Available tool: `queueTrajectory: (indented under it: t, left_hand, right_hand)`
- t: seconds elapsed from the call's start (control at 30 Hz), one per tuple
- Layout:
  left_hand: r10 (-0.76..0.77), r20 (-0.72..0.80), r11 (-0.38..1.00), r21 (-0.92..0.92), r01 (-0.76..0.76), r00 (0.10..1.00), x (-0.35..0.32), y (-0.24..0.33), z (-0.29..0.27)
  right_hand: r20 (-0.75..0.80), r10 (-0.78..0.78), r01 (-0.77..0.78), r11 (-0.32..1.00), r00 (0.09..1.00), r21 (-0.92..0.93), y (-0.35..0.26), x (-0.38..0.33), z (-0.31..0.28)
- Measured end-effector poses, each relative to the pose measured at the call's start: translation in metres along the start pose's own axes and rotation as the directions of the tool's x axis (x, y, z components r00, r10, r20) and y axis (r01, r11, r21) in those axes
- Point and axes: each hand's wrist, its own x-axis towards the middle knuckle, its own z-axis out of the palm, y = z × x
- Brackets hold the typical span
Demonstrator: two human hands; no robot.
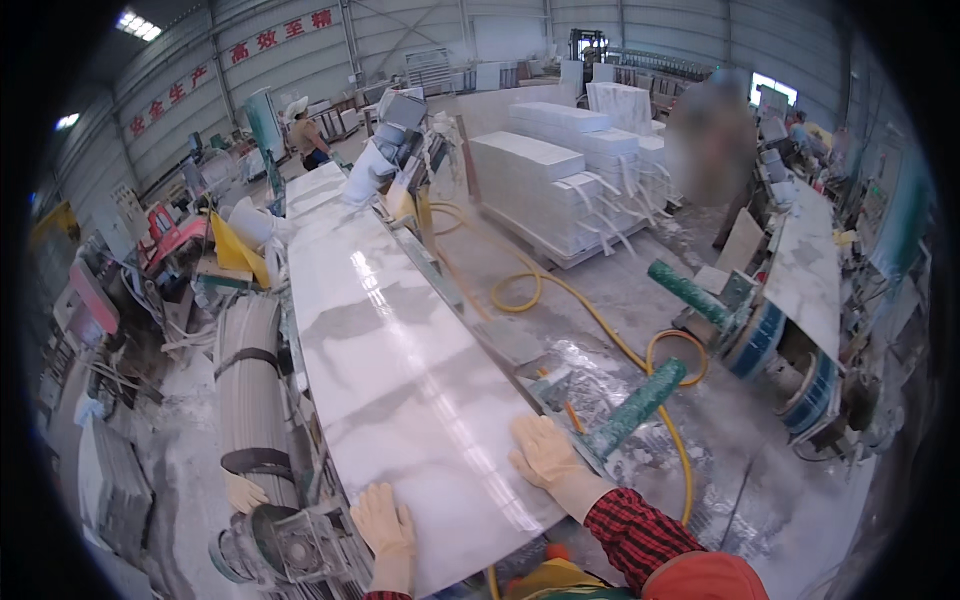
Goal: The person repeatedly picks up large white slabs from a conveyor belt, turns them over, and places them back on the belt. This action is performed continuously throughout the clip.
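Note:
A long polished stone slab [400,370], white with soft grey patches, stretches away from me on a machine bed. My left hand [384,530], in a cream glove, lies on its near left edge with the fingers stretched out. On the near right edge rests my right hand [555,462], also gloved, its fingers spread against the surface. Neither hand wraps round anything. A red-and-black checked sleeve [645,535] covers my right forearm. Left of the slab, another cream glove [243,492] sits by a motor [285,550].
Green rollers [640,405] jut out right of the slab. A yellow hose [600,315] winds over the wet floor. Stacked white stone blocks [545,185] stand farther off. A ribbed roll [248,385] is at left. A person in a hat [305,135] stands far left; a blurred figure [712,140] stands right.

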Motion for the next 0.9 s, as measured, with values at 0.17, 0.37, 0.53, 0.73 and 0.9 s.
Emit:
queueTrajectory:
  t: [0.17, 0.37, 0.53, 0.73, 0.9]
  left_hand:
    - [0.029, -0.063, 0.998, -0.047, -0.032, 0.998, 0.000, 0.003, 0.008]
    - [0.118, -0.215, 0.990, -0.046, -0.131, 0.969, -0.013, -0.009, 0.018]
    - [0.213, -0.145, 0.972, -0.073, -0.225, 0.966, -0.035, -0.010, 0.007]
    - [0.283, -0.054, 0.951, -0.113, -0.287, 0.958, -0.104, -0.012, -0.026]
    - [0.302, -0.078, 0.940, -0.144, -0.311, 0.950, -0.125, -0.011, -0.028]
  right_hand:
    - [0.173, 0.099, -0.098, 0.995, 0.980, -0.013, -0.017, -0.062, -0.045]
    - [0.092, 0.153, -0.151, 0.988, 0.984, -0.024, -0.038, -0.127, -0.070]
    - [0.028, 0.205, -0.204, 0.979, 0.978, -0.026, -0.039, -0.182, -0.063]
    - [0.389, 0.557, -0.655, 0.428, 0.734, 0.622, -0.097, -0.221, -0.068]
    - [0.881, 0.207, -0.791, -0.390, 0.425, 0.472, -0.109, -0.213, -0.043]
